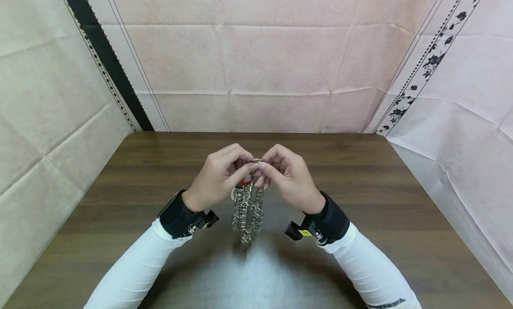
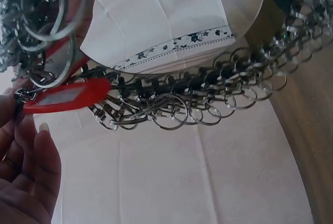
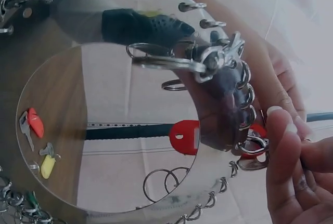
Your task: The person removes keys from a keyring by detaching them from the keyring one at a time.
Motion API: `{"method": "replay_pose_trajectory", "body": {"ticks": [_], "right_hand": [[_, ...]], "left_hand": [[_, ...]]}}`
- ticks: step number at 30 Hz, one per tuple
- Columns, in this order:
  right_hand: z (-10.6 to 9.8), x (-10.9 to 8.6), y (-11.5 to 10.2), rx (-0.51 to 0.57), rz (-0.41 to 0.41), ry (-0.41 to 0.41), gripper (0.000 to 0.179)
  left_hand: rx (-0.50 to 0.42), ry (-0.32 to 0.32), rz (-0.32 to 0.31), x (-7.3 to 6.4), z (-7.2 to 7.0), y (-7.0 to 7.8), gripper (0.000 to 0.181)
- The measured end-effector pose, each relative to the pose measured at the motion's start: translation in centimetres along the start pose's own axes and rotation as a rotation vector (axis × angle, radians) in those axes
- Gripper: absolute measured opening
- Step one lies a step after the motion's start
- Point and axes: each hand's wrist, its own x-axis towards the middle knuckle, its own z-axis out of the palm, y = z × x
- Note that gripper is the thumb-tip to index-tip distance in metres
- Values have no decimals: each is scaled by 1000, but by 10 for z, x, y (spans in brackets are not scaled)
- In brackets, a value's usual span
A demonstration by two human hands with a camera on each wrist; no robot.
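Note:
A clear flat hoop (image 3: pixel 112 44), strung round its edge with many metal key rings (image 1: pixel 250 211), hangs on edge below both hands. My left hand (image 1: pixel 218 175) pinches at its top with thumb and forefinger. Beside it, my right hand (image 1: pixel 290 177) pinches the same spot, the fingertips meeting. The right wrist view shows a small metal ring (image 3: pixel 253 145) at the right fingertips. A red key tag (image 2: pixel 67 96) sits by the left fingers in the left wrist view. Exactly which part each hand pinches is partly hidden by the fingers.
Through the hoop's hole, a key with a red tag (image 3: pixel 35 122) and a yellow tag (image 3: pixel 48 166) appear against the wood. Below the hands is a brown wooden table (image 1: pixel 160 202). Pale cloths (image 1: pixel 280 59) hang behind and at both sides. Both wrists wear black straps (image 1: pixel 176 215).

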Motion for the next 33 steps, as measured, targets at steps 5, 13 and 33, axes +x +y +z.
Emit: {"method": "replay_pose_trajectory", "body": {"ticks": [5,13,33], "right_hand": [[0,1,-1,34,5,3,7],[-2,1,-3,22,23,-14,7],[-6,-3,-8,-197,-24,-35,6]], "left_hand": [[-27,-9,4,2,-2,0,8],[21,-20,17,3,-4,3,9],[152,12,60,2,0,12,9]]}}
